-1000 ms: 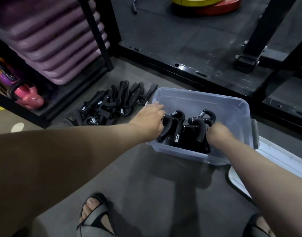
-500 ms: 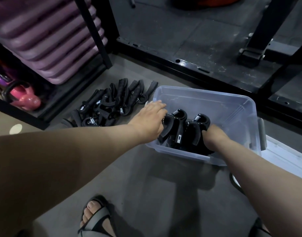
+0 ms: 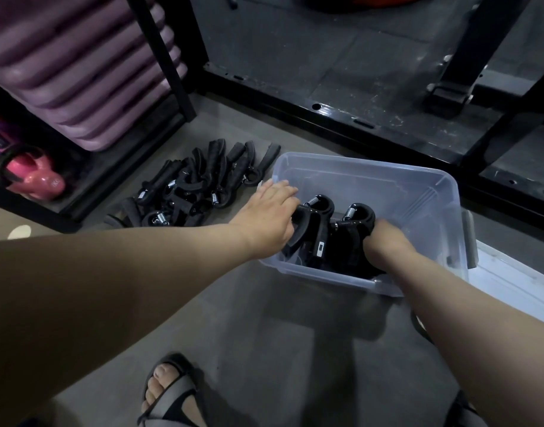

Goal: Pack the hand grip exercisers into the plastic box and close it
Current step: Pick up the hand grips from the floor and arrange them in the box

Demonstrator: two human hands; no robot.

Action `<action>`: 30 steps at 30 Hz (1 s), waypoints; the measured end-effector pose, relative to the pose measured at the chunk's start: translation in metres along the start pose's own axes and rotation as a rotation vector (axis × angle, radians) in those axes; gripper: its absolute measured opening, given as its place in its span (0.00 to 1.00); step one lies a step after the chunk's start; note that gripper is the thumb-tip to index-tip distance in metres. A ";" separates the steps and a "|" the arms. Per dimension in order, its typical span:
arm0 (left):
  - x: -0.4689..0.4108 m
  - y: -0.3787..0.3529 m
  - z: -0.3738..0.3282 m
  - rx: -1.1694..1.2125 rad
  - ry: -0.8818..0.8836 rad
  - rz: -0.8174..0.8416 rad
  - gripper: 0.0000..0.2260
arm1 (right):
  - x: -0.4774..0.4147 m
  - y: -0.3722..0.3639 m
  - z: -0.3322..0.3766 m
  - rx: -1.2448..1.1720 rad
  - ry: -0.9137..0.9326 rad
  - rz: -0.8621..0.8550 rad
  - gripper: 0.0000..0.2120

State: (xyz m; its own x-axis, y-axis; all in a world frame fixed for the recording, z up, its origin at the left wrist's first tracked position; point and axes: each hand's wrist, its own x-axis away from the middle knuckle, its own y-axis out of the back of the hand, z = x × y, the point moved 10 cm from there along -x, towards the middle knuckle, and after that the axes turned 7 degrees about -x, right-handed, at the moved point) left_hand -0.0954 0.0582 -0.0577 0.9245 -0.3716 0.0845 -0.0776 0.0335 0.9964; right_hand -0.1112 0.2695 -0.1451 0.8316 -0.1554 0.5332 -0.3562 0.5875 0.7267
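A clear plastic box [image 3: 357,171] stands open on the grey floor. Several black hand grip exercisers [image 3: 323,229] with steel springs stand packed against its near wall. My left hand [image 3: 267,214] reaches over the box's left rim, and its fingers rest on the leftmost exerciser. My right hand [image 3: 384,241] is down inside the box, gripping the rightmost exerciser; its fingers are hidden. A pile of loose exercisers [image 3: 199,186] lies on the floor left of the box. The white lid [image 3: 511,282] lies on the floor to the right.
A black rack at left holds stacked purple steps [image 3: 79,66] and a pink kettlebell [image 3: 36,177]. A black steel frame [image 3: 341,118] runs behind the box. My sandalled feet [image 3: 169,396] stand on the floor in front.
The right hand has pushed its exerciser deeper into the box, against the others. The left hand has stayed on the leftmost exerciser. The view has tilted slightly down.
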 end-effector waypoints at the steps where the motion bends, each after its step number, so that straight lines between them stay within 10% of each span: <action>1: 0.000 0.000 0.000 -0.004 -0.001 0.001 0.23 | 0.001 0.000 -0.001 -0.007 -0.004 0.003 0.17; 19: 0.004 0.007 0.020 0.165 0.089 -0.048 0.24 | 0.001 0.004 0.011 -0.038 -0.109 -0.130 0.28; 30: 0.001 0.009 0.099 0.000 0.362 -0.094 0.20 | 0.063 -0.025 0.169 -0.204 0.684 -0.159 0.26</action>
State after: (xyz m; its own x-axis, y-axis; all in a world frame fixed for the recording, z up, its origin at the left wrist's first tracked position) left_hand -0.1323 -0.0341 -0.0484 0.9997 -0.0210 -0.0136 0.0140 0.0152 0.9998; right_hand -0.1214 0.1108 -0.0564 0.9706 0.2404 -0.0102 -0.1779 0.7456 0.6422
